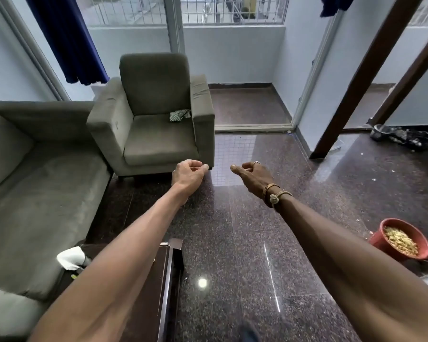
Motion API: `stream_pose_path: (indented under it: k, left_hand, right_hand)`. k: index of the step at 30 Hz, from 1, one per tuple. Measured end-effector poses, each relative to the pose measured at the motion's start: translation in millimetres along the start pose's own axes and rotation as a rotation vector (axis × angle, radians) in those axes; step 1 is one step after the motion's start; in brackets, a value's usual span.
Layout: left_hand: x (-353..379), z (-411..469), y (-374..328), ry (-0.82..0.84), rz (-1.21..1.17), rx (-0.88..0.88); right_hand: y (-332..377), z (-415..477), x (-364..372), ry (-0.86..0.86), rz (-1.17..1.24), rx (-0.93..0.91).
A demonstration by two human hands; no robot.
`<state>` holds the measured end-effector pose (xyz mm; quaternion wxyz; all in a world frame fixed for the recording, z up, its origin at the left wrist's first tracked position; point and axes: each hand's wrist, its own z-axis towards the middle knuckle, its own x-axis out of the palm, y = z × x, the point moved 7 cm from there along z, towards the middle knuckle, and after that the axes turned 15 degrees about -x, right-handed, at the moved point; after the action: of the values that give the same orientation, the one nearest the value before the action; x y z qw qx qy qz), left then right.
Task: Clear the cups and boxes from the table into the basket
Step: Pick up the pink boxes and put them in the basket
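Floor (pixel 257 243) showing as polished speckled stone, glossy, mirroring window light. Armchair (pixel 156 134) and sofa (pixel 35 206) wearing matt grey-green cloth, creasing at arm. Table (pixel 168 280) edge showing as dark wood, lacquered, shining. Bowl (pixel 378 240) looking smooth and red; plastic or glazed clay, cannot tell. Curtain (pixel 67 38) hanging as soft blue cloth. Door frame (pixel 363 77) showing as dark smooth wood. Woven cords (pixel 273 193) wrapping right wrist.

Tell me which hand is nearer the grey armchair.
Left. The left hand is held out in front of the near corner of the grey armchair. The right hand is held out farther to the right, over the dark floor.
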<state>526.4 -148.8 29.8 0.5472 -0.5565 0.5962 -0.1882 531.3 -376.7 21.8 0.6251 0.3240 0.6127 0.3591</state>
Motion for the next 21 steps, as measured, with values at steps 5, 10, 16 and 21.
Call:
stream_pose_path:
  k: [5, 10, 16, 21]
  left_hand:
    - [13.2, 31.4, 22.6, -0.024, 0.025, -0.073]
    - [0.7, 62.3, 21.0, -0.105, -0.021, -0.128]
    - [-43.2, 83.4, 29.2, -0.218, -0.072, -0.191]
    - [-79.0, 98.8, 65.3, -0.281, -0.105, -0.277]
  right_hand:
    - [-30.1, 36.7, 29.5, 0.115, 0.022, 0.025]
    - [-24.3, 87.5, 49.0, 0.183, -0.006, -0.052]
    - [15.5, 129.7, 97.6, 0.322, -0.019, -0.16]
    - [30.0, 136.8, 159.8, 0.454, -0.059, -0.196]
